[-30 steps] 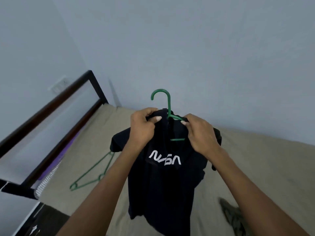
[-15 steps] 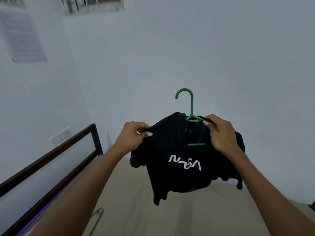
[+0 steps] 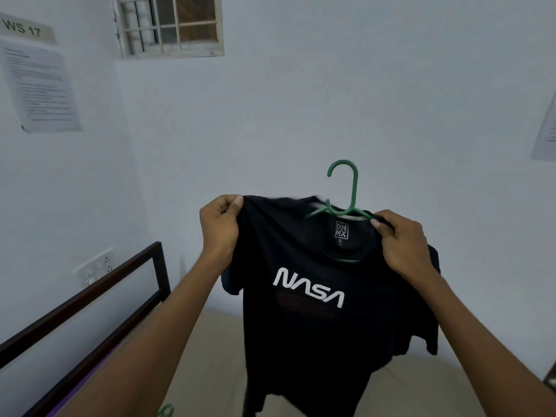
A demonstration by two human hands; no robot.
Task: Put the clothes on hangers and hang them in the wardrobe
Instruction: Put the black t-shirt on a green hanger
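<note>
A black NASA T-shirt (image 3: 307, 332) hangs in the air in front of me, its white lettering facing me. A green hanger (image 3: 350, 191) sits inside the neck, with its hook sticking up above the collar. My left hand (image 3: 221, 228) pinches the shirt's left shoulder and holds it out to the side. My right hand (image 3: 403, 240) grips the right shoulder over the hanger's arm. The hanger's left arm shows bare at the collar. No wardrobe is in view.
Below the shirt lies a bed with a beige sheet (image 3: 216, 356) and a dark wooden bed frame (image 3: 99, 296) at the left. Part of a second green hanger (image 3: 165, 410) shows at the bottom edge. A barred window (image 3: 170, 24) and posted papers (image 3: 40, 88) are on the walls.
I have lifted the shirt on its hanger up off the bed. My left hand has drawn the left shoulder out to the side, so the shirt now hangs spread and flat.
</note>
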